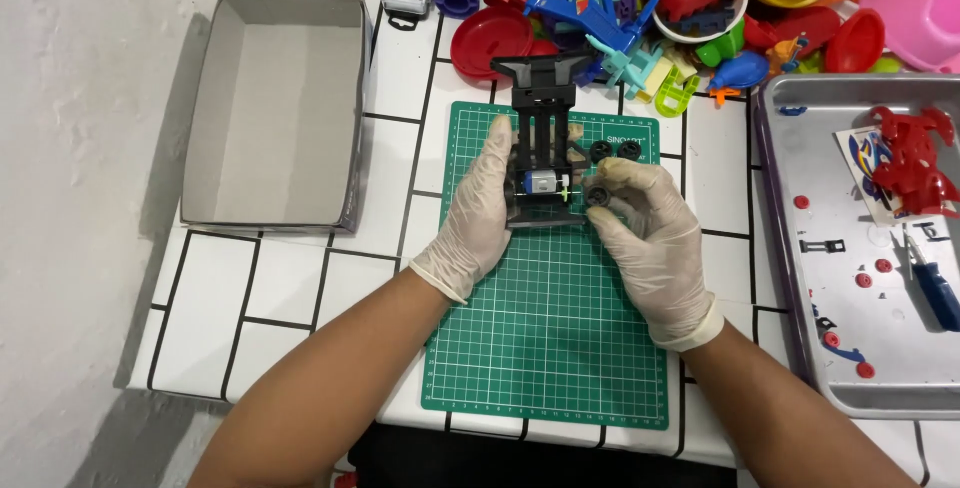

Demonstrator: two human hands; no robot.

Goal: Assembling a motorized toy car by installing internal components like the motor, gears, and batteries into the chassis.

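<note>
while the white tiled table (300, 278) carries everything, the biggest pieces on it are an open grey cardboard box (272, 113) at the left, a metal tray (800, 278) at the right with a red toy body (915, 158), red pegs and a blue-handled screwdriver (935, 288), and a heap of coloured plastic toys (720, 8) along the far edge. next down is the green cutting mat (550, 318) in the middle. on its far half sits a black toy car chassis (543, 138) with a small silver motor (541, 183) showing. the left hand (475, 213), gloved, is clasped around the chassis's left side and steadies it. the right hand (650, 238), also gloved, pinches a small black wheel (598, 194) right at the chassis's right side; it looks pressed onto an axle, though the fingers hide the joint. two loose black wheels (615, 150) lie just beyond. risk, as i judge it: pushed crooked, the wheel could slip from the glove and roll off among the toys, or the chassis could skid on the mat if the left grasp loosens.
</note>
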